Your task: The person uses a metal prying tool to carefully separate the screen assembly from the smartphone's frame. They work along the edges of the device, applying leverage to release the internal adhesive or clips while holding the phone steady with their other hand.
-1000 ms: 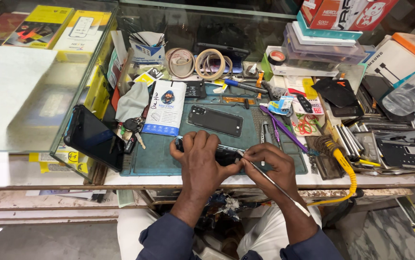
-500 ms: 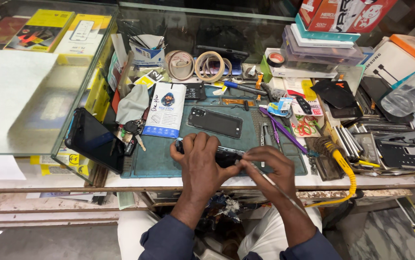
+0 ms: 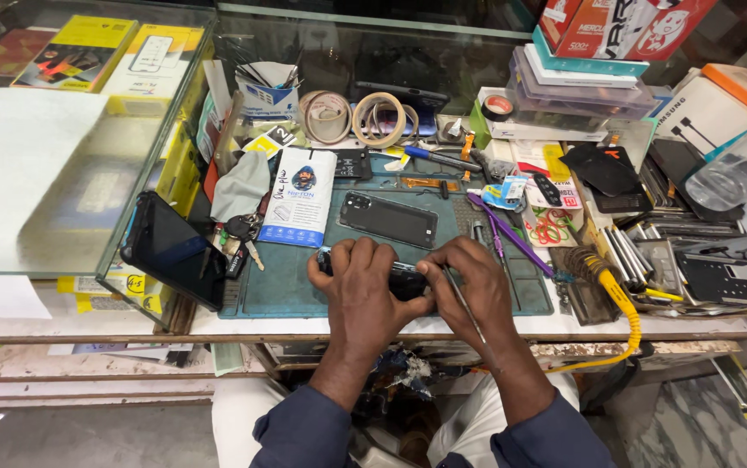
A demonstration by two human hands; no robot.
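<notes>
**Dark phone held at the front edge of the work mat**

Teal rubber work mat (image 3: pixel 304 290) covers the middle of the tabletop (image 3: pixel 70 322), reaching almost to its front edge. On the front part of this mat lies a small dark phone body (image 3: pixel 404 282), long side parallel to the front edge. Both hands close over it.

The left hand (image 3: pixel 360 282) covers the left end of the phone body; its grip is pressed together, fingers curled down over the upper rim, pinching the device. The right hand (image 3: pixel 473 282) covers the right end; its grip is likewise closed on the phone body. A thin metal tool (image 3: pixel 469 316) lies along this hand, running back toward the wrist; whether its tip touches the phone body cannot be told.

Behind the hands, toward the middle of the mat, a second black phone with a camera cluster (image 3: pixel 388 218) lies flat, apart from the hands. Just left of it rests a white printed packet (image 3: pixel 298 198). Purple plastic tweezers (image 3: pixel 512 238) lie on the mat's right side. A coiled yellow cable (image 3: pixel 620 299) hangs over the front right edge. A large black tablet (image 3: pixel 174 251) leans against the glass case (image 3: pixel 87 173) at the left.
</notes>
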